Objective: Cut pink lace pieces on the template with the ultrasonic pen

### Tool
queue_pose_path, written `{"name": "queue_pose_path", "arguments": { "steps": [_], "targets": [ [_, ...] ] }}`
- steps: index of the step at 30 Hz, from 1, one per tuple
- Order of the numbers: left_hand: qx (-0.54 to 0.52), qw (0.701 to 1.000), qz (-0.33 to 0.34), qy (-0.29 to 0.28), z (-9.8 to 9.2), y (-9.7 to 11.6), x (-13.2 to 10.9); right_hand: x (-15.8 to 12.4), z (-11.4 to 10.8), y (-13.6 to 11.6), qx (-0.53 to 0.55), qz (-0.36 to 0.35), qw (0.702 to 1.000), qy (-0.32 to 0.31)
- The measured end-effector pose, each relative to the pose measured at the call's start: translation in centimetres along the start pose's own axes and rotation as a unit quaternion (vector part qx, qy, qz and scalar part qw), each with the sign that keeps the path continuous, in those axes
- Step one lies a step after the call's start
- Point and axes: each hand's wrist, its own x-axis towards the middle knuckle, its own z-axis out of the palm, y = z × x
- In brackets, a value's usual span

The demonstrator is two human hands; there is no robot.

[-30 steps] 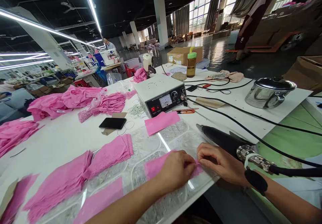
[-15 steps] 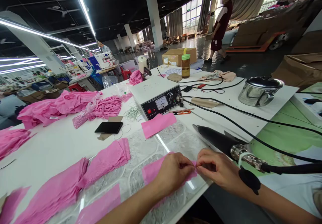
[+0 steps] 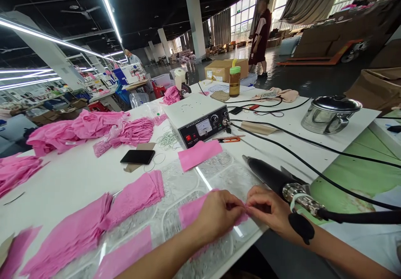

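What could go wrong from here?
1. The right hand is close beside the black tool; a sideways move might knock it.
2. The pink cloth at the left hand reaches near the table edge; a tug could drag it off.

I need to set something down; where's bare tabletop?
On the white tabletop left of the black rectangular phone, between the heaped pink fabric and the stacked pink fabric pieces. Crowded: around the white, black-fronted control box, and where the left hand and right hand pinch pink cloth.
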Motion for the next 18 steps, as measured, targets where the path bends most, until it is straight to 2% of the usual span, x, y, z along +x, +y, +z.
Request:
{"name": "queue_pose_path", "arguments": {
  "steps": [5,10,15,18],
  "targets": [
    [-0.036,0.999,-0.031,0.022,-0.2,0.0,0.1,0.0,-1.5,-1.5,-0.020,0.013,0.999,-0.035],
    [-0.075,0.992,-0.067,0.083,-2.3,-0.2,-1.2,-0.2,-3.4,-2.6,-0.112,0.003,0.988,-0.109],
    [-0.148,0.975,-0.099,0.137,-4.4,-0.6,-3.5,-0.2,-3.8,-3.2,-0.132,-0.058,0.988,-0.051],
    [-0.205,0.959,-0.105,0.162,-5.2,-0.9,-4.9,-0.2,-3.0,-2.7,-0.126,-0.123,0.982,-0.074]
  ]
}}
